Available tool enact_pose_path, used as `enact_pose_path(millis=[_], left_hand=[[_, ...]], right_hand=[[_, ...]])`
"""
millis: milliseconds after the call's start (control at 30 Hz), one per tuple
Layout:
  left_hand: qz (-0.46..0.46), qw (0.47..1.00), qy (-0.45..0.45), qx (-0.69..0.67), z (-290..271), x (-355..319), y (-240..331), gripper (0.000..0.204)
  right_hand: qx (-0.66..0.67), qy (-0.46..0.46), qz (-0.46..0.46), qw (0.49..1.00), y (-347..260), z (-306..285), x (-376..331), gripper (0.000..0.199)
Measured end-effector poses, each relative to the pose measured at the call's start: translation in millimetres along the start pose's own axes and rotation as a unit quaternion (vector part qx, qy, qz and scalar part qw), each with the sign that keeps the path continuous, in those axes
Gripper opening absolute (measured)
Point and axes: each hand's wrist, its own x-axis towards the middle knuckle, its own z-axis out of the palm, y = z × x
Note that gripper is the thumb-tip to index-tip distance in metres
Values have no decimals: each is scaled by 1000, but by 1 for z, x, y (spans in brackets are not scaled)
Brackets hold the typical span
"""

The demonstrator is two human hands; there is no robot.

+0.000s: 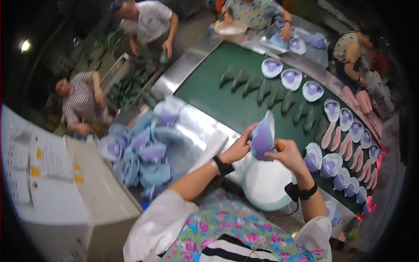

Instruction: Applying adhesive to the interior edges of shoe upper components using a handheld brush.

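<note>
My left hand [237, 147] grips a purple and light-blue shoe upper [262, 139], raised on its side with the pale inner face to the right. My right hand [290, 154] is closed around a wooden-handled brush [279, 144] at the upper's right edge; its bristles are hidden. Below both hands stands a pale round tub [248, 195] with white liquid in it. Just right of my right hand, similar shoe uppers [313, 156] rest on the green conveyor belt [205, 83].
Left of me lies a heap of blue and purple uppers [152, 153] on a metal table [192, 124]. Rows of dark green shoe lasts [251, 86] and pink insoles [336, 139] lie on the belt. A white cabinet [104, 174] stands near left. Several co-workers are around the belt.
</note>
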Motion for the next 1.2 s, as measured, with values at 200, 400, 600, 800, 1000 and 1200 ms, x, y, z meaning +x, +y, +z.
enact_pose_path(millis=[200,400,600,800,1000,1200], left_hand=[[-81,702,489,511,-310,-52,-124,57],[-461,669,454,368,-514,-150,-178,58],[-377,692,606,110,-480,-101,-187,59],[-351,798,482,-89,-378,-57,-136,50],[-376,854,338,-121,-201,-30,-66,39],[-225,937,263,43,-81,18,-28,31]], right_hand=[[-231,32,57,971,63,9,67,33],[-367,71,254,892,189,2,60,33],[-366,127,282,878,208,-22,53,45],[-413,101,304,852,230,-54,48,17],[-422,76,335,839,267,-45,20,19],[-270,212,114,932,128,-47,54,35]])
